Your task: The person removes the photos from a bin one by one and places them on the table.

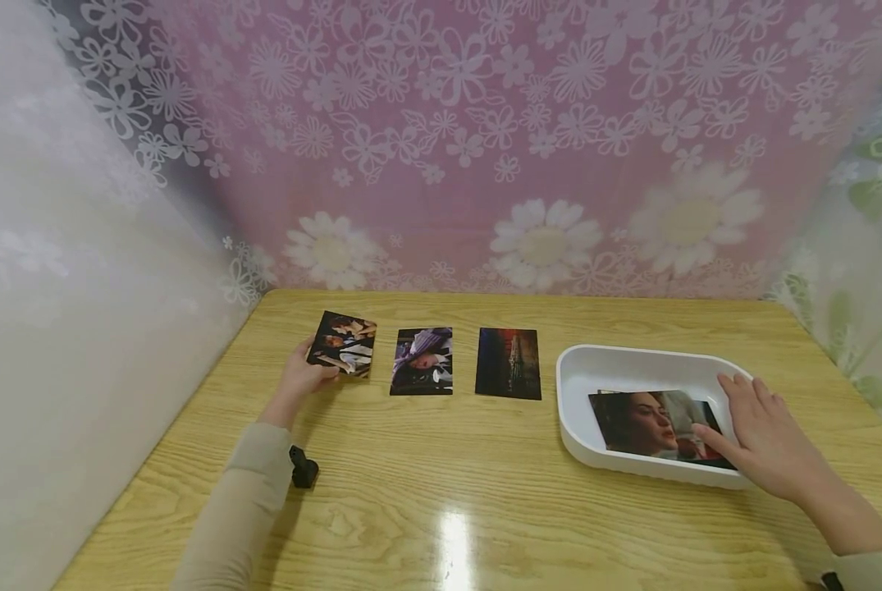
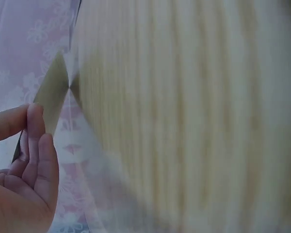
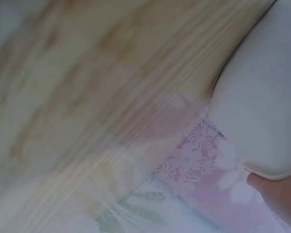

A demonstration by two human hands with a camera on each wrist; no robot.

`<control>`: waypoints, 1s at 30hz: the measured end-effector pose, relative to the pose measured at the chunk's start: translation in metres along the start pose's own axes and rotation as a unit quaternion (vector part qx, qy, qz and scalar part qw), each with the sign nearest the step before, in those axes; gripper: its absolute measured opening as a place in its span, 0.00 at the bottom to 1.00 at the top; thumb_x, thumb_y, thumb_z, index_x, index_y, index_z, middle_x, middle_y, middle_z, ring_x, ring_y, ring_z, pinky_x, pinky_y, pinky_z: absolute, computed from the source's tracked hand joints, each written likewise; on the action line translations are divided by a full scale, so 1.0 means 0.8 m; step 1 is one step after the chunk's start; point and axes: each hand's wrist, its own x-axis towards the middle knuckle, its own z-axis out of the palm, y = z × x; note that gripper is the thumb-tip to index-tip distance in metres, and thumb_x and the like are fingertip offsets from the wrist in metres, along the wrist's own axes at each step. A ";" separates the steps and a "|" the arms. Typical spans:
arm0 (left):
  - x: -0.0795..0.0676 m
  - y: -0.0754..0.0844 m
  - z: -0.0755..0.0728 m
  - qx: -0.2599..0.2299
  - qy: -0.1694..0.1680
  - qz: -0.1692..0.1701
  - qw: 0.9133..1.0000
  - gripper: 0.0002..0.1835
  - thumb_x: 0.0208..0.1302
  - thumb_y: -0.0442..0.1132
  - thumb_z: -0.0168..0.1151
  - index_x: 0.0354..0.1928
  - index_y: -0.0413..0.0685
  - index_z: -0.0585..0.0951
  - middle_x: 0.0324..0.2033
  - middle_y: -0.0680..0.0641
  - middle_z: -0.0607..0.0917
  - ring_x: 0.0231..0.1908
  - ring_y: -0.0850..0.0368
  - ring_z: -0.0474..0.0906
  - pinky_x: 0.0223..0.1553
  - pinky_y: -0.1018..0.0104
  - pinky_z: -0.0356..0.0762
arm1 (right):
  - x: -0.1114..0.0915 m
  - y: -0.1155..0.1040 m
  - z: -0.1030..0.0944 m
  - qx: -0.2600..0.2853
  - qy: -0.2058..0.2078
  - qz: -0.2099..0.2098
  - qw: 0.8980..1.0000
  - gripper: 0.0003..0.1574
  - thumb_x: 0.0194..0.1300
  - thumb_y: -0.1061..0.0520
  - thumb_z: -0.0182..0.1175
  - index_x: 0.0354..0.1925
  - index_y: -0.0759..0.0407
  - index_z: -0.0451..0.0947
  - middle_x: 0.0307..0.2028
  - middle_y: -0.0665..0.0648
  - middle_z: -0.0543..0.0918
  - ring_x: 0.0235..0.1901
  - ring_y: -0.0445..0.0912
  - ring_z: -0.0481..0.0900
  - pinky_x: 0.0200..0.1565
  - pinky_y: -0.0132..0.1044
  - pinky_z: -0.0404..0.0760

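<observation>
At the left of the table, my left hand (image 1: 303, 379) pinches a photo card (image 1: 346, 345) by its lower left side; the card shows several people. The left wrist view has the card (image 2: 52, 99) tilted up from the table between thumb and fingers. To its right lie a photo card with a purple hat (image 1: 422, 359) and a dark photo card with a tower shape (image 1: 508, 364). Several overlapping photo cards (image 1: 636, 423) lie in a white plastic basin (image 1: 647, 353). My right hand (image 1: 773, 447) spreads over the basin's right rim, thumb extended above the cards.
The wood-grain table (image 1: 411, 484) meets a pink flowered curtain (image 1: 426, 164) at the back. A pale sheet (image 1: 79, 287) hangs along the left. By my left forearm is a small black device (image 1: 303, 469).
</observation>
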 end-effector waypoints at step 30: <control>0.010 -0.004 -0.017 0.329 -0.075 -0.030 0.941 0.35 0.56 0.40 0.59 0.60 0.29 0.58 0.22 0.45 0.76 0.18 0.58 0.71 0.23 0.64 0.72 | 0.000 -0.003 -0.001 -0.007 -0.011 0.010 1.000 0.50 0.63 0.45 0.51 0.65 0.74 0.37 0.58 0.81 0.47 0.61 0.69 0.31 0.56 0.58 0.26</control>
